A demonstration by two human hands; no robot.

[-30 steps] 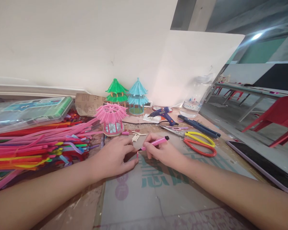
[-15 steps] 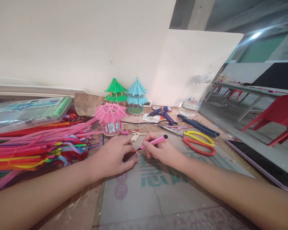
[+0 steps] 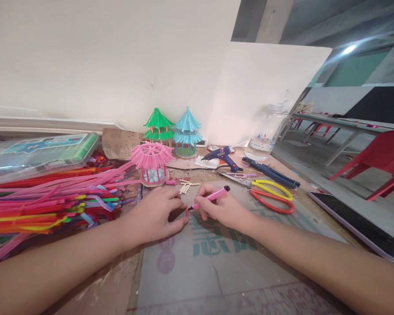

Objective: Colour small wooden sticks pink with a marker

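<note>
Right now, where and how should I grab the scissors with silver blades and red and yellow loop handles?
Probably by the red loop and yellow loop together, coming from the person's right: the scissors lie flat with both loops toward that side, while the silver blades point left and away.
</note>
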